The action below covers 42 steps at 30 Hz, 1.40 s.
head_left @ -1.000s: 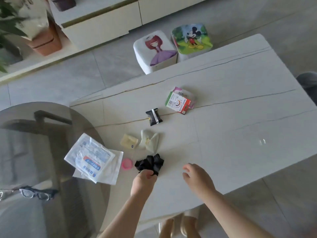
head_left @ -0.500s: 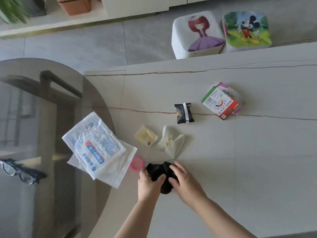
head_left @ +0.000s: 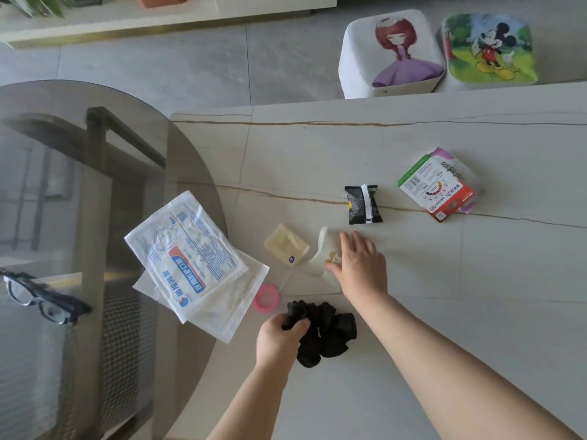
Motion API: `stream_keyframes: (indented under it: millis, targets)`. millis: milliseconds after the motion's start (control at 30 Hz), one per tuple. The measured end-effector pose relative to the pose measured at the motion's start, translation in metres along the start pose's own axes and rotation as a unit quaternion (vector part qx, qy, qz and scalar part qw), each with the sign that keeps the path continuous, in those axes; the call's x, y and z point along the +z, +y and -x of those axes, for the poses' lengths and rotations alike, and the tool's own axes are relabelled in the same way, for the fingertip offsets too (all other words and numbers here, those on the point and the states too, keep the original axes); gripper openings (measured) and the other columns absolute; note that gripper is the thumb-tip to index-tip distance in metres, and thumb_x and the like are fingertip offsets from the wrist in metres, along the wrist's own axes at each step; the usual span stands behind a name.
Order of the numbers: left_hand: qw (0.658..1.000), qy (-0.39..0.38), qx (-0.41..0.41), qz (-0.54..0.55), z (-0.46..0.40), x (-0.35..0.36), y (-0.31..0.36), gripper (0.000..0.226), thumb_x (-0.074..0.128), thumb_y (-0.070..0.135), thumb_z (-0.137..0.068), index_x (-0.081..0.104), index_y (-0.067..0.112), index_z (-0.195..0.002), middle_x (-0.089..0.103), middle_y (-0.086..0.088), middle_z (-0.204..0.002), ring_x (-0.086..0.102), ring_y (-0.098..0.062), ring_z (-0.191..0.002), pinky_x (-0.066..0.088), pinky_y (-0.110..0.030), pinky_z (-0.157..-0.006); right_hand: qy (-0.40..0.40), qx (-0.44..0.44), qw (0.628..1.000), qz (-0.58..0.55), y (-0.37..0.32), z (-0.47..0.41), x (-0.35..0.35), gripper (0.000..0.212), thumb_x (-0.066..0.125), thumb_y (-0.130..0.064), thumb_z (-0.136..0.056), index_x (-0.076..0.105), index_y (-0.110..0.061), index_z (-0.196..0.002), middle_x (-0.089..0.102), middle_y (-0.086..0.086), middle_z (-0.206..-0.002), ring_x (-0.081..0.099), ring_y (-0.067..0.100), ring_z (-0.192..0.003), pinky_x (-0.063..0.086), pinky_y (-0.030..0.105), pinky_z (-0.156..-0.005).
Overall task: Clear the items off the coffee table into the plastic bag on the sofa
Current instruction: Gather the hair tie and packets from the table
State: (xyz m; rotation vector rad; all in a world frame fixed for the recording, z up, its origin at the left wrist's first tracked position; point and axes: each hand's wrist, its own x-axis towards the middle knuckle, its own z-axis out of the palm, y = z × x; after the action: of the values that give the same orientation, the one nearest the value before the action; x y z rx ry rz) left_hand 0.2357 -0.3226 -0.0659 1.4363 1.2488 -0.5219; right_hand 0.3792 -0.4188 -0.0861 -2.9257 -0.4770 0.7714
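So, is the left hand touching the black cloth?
Touching. The head view shows the left hand closed around one end of the black cloth, fingers wrapped over it.

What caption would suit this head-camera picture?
Left hand grips a black cloth while the right hand reaches a pale wrapper on the coffee table.

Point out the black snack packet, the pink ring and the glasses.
black snack packet (head_left: 363,204), head view, on the middle of its wrapper.
pink ring (head_left: 259,302), head view, on its left rim.
glasses (head_left: 47,309), head view, on the dark frame by one lens.
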Motion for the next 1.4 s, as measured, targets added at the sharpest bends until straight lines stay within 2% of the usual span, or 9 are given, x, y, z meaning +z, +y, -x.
stream_keyframes:
  millis: [267,400,567,667,733,867,1200,1333,1400]
  targets:
    - [0.999,-0.013,0.025,0.019,-0.003,0.005,0.019,0.006,0.066,0.015,-0.084,0.066,0.015,-0.078,0.060,0.004,-0.065,0.055,-0.013,-0.061,0.043,-0.024,-0.060,0.011,0.068,0.994,-0.081,0.005,0.003,-0.023,0.043,0.058,-0.046,-0.083,0.054,-0.007,-0.101,0.058,0.008,-0.110,0.049,0.029,-0.108,0.036,0.036,-0.087]
    - [0.998,-0.030,0.027,0.052,-0.009,0.009,0.032,0.007,0.066,0.016,-0.084,0.067,0.010,-0.080,0.060,-0.002,-0.069,0.056,-0.018,-0.067,0.046,-0.030,-0.066,0.084,0.095,0.966,-0.224,0.001,-0.036,-0.050,0.043,0.055,-0.036,-0.087,0.056,0.000,-0.112,0.047,0.011,-0.133,0.033,0.028,-0.130,0.033,0.039,-0.103]
    - [0.997,-0.048,0.044,0.048,-0.020,0.018,0.033,0.007,0.065,0.015,-0.085,0.069,0.018,-0.081,0.065,-0.004,-0.077,0.061,-0.021,-0.074,0.053,-0.038,-0.079,0.045,0.094,0.975,-0.196,0.018,-0.079,-0.036,0.038,0.049,-0.028,-0.091,0.056,-0.001,-0.117,0.027,0.019,-0.147,0.024,0.032,-0.137,0.027,0.039,-0.111]
    - [0.998,-0.046,0.041,0.025,-0.020,0.022,0.026,0.008,0.065,0.015,-0.086,0.068,0.020,-0.080,0.064,-0.001,-0.075,0.060,-0.020,-0.074,0.053,-0.038,-0.080,0.044,0.096,0.970,-0.220,0.038,-0.056,-0.018,0.025,0.052,-0.020,-0.092,0.060,0.001,-0.103,0.040,0.020,-0.134,0.043,0.033,-0.119,0.036,0.032,-0.094]
    - [0.998,-0.042,0.038,0.013,-0.015,0.024,0.023,0.014,0.064,0.014,-0.086,0.065,0.024,-0.076,0.062,0.001,-0.073,0.059,-0.019,-0.073,0.051,-0.035,-0.076,0.052,0.115,0.950,-0.285,0.052,-0.031,-0.010,0.016,0.053,-0.015,-0.091,0.054,-0.004,-0.079,0.056,0.014,-0.100,0.051,0.030,-0.091,0.032,0.032,-0.067]
    - [0.998,-0.052,0.027,-0.011,0.001,0.029,0.024,0.014,0.063,0.013,-0.087,0.065,0.024,-0.078,0.065,0.001,-0.076,0.060,-0.019,-0.076,0.048,-0.031,-0.074,0.021,0.188,0.914,-0.360,0.078,0.016,-0.017,0.028,0.057,-0.018,-0.088,0.044,-0.009,-0.065,0.043,0.002,-0.058,0.037,0.017,-0.056,0.023,0.026,-0.047]
    - [0.998,-0.021,0.059,-0.024,-0.006,0.056,0.059,0.012,0.059,0.019,-0.090,0.057,0.022,-0.078,0.063,0.000,-0.078,0.061,-0.024,-0.080,0.052,-0.042,-0.086,0.077,0.149,0.887,-0.429,0.064,-0.037,-0.055,0.022,0.057,-0.022,-0.086,0.065,-0.002,-0.090,0.067,0.008,-0.093,0.060,0.021,-0.079,0.047,0.030,-0.067]
    - [0.998,-0.052,0.037,-0.024,-0.022,0.064,0.053,0.013,0.064,0.012,-0.087,0.057,0.021,-0.080,0.066,-0.006,-0.084,0.067,-0.029,-0.087,0.056,-0.043,-0.086,0.080,0.103,0.942,-0.309,0.054,-0.068,-0.038,0.013,0.064,-0.028,-0.081,0.061,-0.015,-0.081,0.040,0.017,-0.138,0.037,0.033,-0.128,0.040,0.035,-0.099]
    - [0.997,-0.079,0.017,-0.001,-0.025,0.066,0.047,0.009,0.064,0.008,-0.087,0.059,0.015,-0.087,0.068,-0.008,-0.086,0.069,-0.030,-0.088,0.058,-0.040,-0.081,0.056,0.060,0.966,-0.245,0.054,-0.065,-0.025,0.017,0.063,-0.025,-0.084,0.049,-0.018,-0.077,0.025,0.012,-0.151,0.027,0.030,-0.134,0.037,0.034,-0.098]
